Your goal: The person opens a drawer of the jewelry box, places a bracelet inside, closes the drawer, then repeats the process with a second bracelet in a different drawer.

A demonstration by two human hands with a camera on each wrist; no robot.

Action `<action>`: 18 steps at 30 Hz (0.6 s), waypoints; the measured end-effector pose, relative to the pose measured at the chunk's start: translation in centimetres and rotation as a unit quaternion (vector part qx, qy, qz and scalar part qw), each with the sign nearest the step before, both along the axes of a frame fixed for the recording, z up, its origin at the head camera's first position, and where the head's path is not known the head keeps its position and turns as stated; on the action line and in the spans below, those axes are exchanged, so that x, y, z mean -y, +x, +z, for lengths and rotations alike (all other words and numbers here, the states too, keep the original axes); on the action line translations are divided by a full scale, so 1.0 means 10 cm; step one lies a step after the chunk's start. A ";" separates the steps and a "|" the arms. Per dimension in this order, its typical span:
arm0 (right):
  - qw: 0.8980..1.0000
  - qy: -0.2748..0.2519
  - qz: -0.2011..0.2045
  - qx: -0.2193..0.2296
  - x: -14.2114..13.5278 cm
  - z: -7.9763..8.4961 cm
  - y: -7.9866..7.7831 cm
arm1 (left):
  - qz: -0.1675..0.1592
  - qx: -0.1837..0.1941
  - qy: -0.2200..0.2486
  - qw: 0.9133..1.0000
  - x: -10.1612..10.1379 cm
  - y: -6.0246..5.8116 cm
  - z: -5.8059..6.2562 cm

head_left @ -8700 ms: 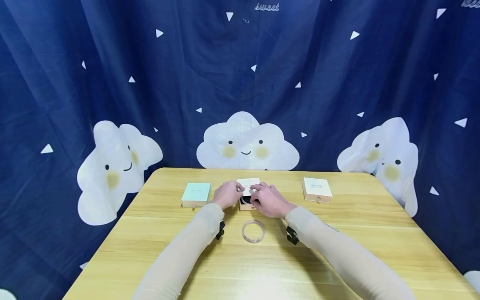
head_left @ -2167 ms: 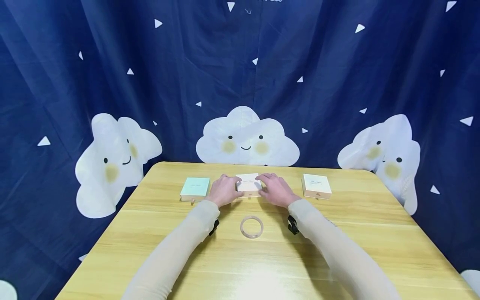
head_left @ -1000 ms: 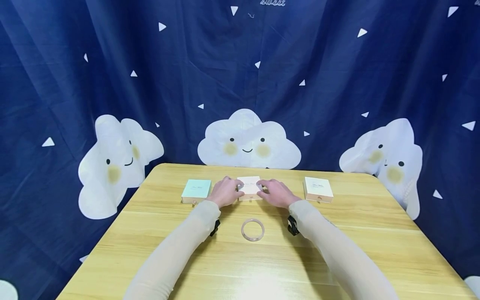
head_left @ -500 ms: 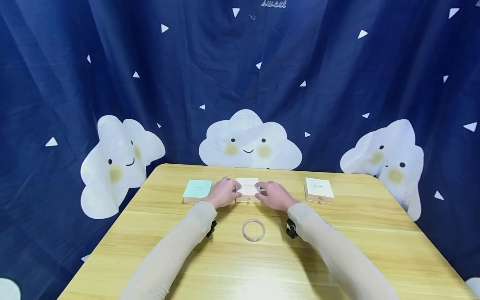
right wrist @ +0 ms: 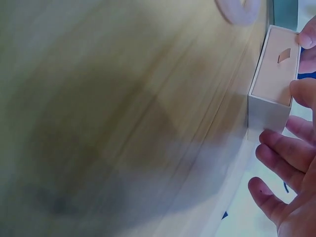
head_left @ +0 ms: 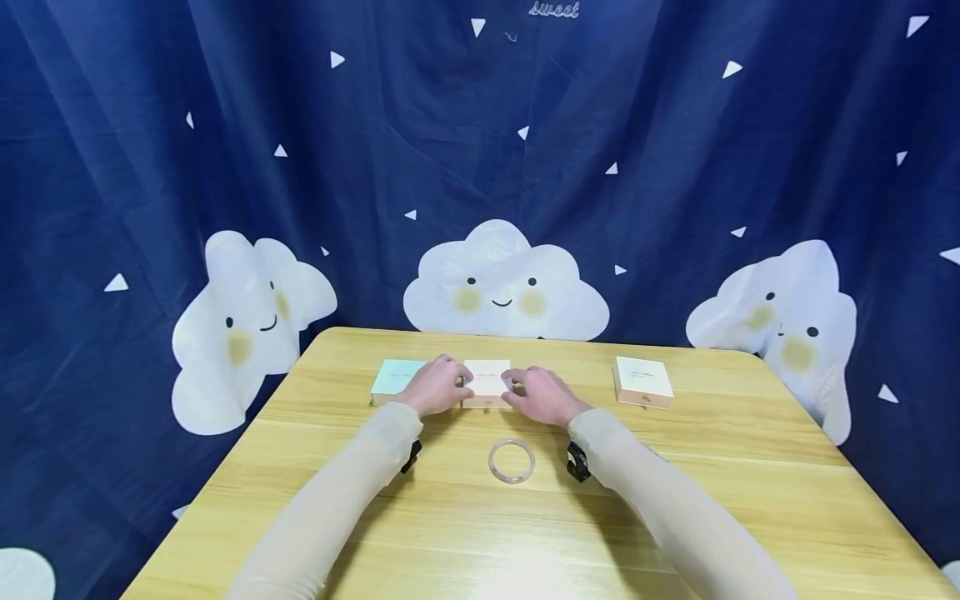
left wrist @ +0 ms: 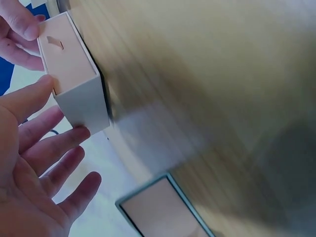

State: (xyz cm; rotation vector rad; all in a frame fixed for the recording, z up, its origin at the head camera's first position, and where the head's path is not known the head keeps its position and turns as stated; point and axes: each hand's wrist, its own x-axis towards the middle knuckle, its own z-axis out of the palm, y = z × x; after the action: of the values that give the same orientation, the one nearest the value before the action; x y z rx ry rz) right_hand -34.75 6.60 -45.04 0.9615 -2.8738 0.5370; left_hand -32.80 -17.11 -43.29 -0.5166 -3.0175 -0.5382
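Observation:
A small drawer-style jewelry box (head_left: pixel 486 385) with a white top and pink front sits near the back of the table, its drawer closed. My left hand (head_left: pixel 437 386) holds its left side; my right hand (head_left: pixel 546 396) holds the right. In the left wrist view, the thumb touches the front edge of the jewelry box (left wrist: pixel 66 57) and fingers lie along its side. The right wrist view has a similar hold on the jewelry box (right wrist: pixel 271 74), whose ribbon tab sticks out. A pale pink bangle (head_left: pixel 512 480) lies flat on the table in front of the box.
A teal jewelry box (head_left: pixel 396 375) stands close to the left, partly behind my left hand. Another white jewelry box (head_left: pixel 643 379) stands farther off to the right. Behind the wooden table (head_left: pixel 720 467) hangs a dark blue curtain (head_left: pixel 480 108) with clouds.
The middle box's drawer was pulled out with a ring-shaped thing inside about nine seconds ago; it is closed now. Over the last second both hands have slid the box left, nearer the teal one.

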 end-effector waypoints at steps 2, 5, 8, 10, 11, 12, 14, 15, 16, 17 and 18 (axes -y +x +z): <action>1.000 0.005 0.002 -0.002 0.03 0.01 0.01 | -0.002 0.000 -0.007 1.000 0.03 0.01 0.02; 1.000 0.008 0.008 -0.004 0.07 0.03 0.05 | -0.006 0.004 -0.016 1.000 0.06 0.02 0.06; 1.000 0.008 0.015 -0.008 0.10 0.05 0.07 | -0.012 0.007 -0.030 0.999 0.08 0.03 0.08; 1.000 0.007 0.019 -0.012 0.11 0.06 0.09 | -0.018 0.004 -0.042 0.999 0.10 0.03 0.08; 1.000 0.007 0.021 -0.012 0.12 0.07 0.10 | -0.021 0.003 -0.050 0.998 0.11 0.03 0.09; 1.000 0.007 0.023 -0.014 0.13 0.07 0.10 | -0.025 0.000 -0.060 0.998 0.12 0.03 0.10; 0.999 0.010 0.026 -0.017 0.15 0.07 0.10 | -0.033 -0.007 -0.080 0.996 0.14 0.03 0.10; 0.999 0.012 0.028 -0.020 0.16 0.06 0.10 | -0.036 -0.010 -0.090 0.995 0.15 0.03 0.10; 0.999 0.015 0.029 -0.022 0.17 0.06 0.10 | -0.038 -0.014 -0.100 0.994 0.16 0.03 0.11; 0.999 0.018 0.030 -0.023 0.18 0.05 0.10 | -0.039 -0.016 -0.107 0.993 0.17 0.02 0.11; 0.999 0.020 0.032 -0.026 0.19 0.05 0.10 | -0.039 -0.018 -0.113 0.993 0.17 0.02 0.11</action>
State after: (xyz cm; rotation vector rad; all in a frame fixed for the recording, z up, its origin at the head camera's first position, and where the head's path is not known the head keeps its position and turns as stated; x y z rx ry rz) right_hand -33.76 4.67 -44.58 1.0589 -2.8267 0.4525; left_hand -32.60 -18.85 -42.19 -0.6500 -3.0506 -0.1875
